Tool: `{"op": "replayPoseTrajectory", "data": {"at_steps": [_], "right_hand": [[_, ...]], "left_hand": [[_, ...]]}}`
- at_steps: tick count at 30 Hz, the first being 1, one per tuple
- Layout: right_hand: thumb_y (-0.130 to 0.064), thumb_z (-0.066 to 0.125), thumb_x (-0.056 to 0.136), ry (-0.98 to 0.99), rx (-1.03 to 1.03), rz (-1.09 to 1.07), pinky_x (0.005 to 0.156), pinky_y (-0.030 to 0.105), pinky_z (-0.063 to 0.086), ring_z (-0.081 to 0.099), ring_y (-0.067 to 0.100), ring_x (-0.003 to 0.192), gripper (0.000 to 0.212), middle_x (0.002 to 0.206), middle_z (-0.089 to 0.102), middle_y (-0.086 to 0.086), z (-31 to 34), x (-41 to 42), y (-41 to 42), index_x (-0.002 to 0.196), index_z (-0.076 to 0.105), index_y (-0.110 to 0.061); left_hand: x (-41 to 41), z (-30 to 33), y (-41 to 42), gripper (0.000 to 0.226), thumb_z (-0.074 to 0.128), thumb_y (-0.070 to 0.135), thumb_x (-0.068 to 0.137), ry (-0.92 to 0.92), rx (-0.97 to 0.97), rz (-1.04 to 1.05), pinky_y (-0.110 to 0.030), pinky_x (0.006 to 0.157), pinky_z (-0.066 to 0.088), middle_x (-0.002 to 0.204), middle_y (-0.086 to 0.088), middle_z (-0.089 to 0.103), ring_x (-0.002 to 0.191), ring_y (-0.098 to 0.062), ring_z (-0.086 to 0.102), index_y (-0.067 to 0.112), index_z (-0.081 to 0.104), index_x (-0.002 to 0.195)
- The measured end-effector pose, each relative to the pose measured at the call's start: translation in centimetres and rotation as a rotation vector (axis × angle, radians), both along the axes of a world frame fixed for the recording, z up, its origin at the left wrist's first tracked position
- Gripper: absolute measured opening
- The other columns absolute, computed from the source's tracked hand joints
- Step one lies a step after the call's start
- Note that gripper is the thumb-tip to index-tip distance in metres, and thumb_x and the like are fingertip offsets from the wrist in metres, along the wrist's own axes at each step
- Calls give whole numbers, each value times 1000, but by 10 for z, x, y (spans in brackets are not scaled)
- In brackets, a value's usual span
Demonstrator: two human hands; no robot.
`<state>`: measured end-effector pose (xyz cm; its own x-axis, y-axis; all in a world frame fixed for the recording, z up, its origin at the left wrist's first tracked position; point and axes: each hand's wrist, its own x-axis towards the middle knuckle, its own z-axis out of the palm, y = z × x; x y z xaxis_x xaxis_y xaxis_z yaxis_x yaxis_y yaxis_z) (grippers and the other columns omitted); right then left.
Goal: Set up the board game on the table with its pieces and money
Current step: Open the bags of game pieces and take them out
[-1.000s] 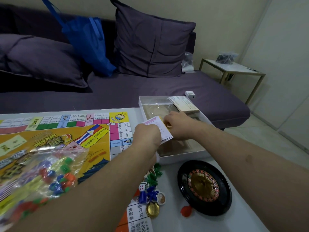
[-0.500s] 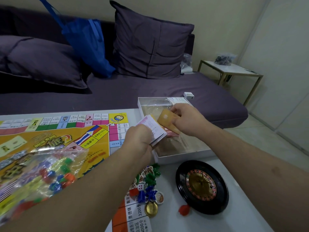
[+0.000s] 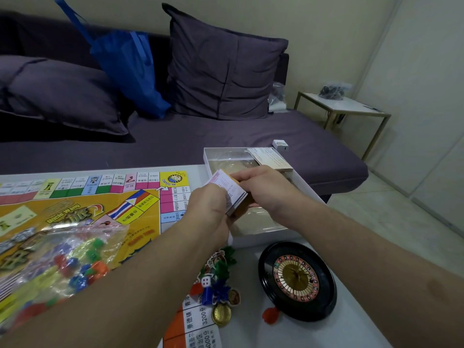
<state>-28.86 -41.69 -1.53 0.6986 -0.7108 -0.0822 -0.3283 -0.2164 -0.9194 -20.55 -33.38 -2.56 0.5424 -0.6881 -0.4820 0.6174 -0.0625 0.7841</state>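
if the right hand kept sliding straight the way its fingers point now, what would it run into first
Probably the stack of play money that the left hand grips; the right hand points left and its fingers already touch the stack. Beyond lies the game board.

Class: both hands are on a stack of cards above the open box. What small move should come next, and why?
Probably carry the stack of cards, gripped by the left hand and right hand, from over the box to the board, since it is still unplaced.
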Motion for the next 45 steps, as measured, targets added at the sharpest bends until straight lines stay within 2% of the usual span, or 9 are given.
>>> {"op": "replayPoseTrajectory", "data": {"at_steps": [3, 9, 12, 17, 21, 25, 34, 41, 45], "right_hand": [[6, 46, 93, 50, -154, -152, 80, 28, 55, 68, 16, 89, 46, 95, 75, 1, -5, -2, -24, 86, 80, -24], [-16, 66, 95, 672, -706, 47, 91, 33, 54, 66, 23, 109, 25, 117, 73, 2, -26, -2, -58, 119, 76, -18], [-21, 63, 97, 779, -819, 120, 93, 39, 55, 63, 28, 110, 22, 117, 69, 3, -31, 4, -57, 115, 75, -21], [-31, 61, 98, 797, -857, 169, 91, 39, 40, 49, 26, 117, 19, 125, 56, -1, -31, 4, -59, 117, 65, -29], [-45, 63, 95, 832, -822, 204, 96, 43, 36, 42, 24, 111, 22, 124, 52, -1, -26, 3, -57, 110, 57, -30], [-31, 65, 94, 789, -865, 212, 88, 38, 32, 53, 27, 114, 16, 119, 61, 0, -26, 1, -53, 108, 57, -29], [-13, 80, 87, 313, -516, -52, 82, 34, 56, 71, 13, 88, 22, 89, 76, -10, -33, -11, -68, 103, 72, -26], [-14, 80, 84, 242, -486, -95, 89, 43, 59, 73, 16, 90, 21, 90, 77, -6, -39, -15, -74, 100, 70, -24], [-25, 75, 90, 380, -621, -47, 85, 37, 55, 67, 15, 93, 21, 96, 71, -12, -36, -16, -65, 106, 64, -33]], "left_hand": [[2, -6, -3, 24, 39, 1, 103, 25, 75, 25, -53, 98, 54, 92, -18, 70, 82, -31, 67, 12, 54, 89], [-2, -11, -6, 17, 43, 3, 106, -38, 80, 43, -35, 76, 56, 80, -11, 66, 63, -23, 63, 9, 54, 117], [-2, -12, -6, 15, 43, 4, 107, -2, 71, 39, -44, 90, 59, 82, -12, 67, 66, -23, 65, 10, 54, 116], [0, -18, -6, 15, 45, 8, 108, 16, 86, 51, -33, 77, 55, 76, -10, 68, 63, -23, 65, 12, 56, 99], [3, -19, -5, 25, 44, 14, 110, 108, 88, 88, -48, 108, 52, 85, -9, 71, 67, -22, 67, 14, 57, 88], [3, -20, -7, 21, 46, 16, 110, 145, 73, 95, -46, 107, 53, 90, -9, 73, 61, -20, 70, 13, 59, 95], [2, -27, -11, 18, 46, 11, 110, 70, 52, 86, -37, 81, 57, 80, -8, 69, 41, -14, 66, 12, 56, 95], [3, -32, -13, 18, 49, 7, 107, -6, 29, 69, -45, 89, 58, 90, -12, 69, 63, -20, 68, 6, 55, 124], [4, -30, -13, 11, 46, 4, 107, 32, 26, 69, -42, 93, 56, 90, -11, 69, 73, -21, 69, 8, 57, 107]]}}
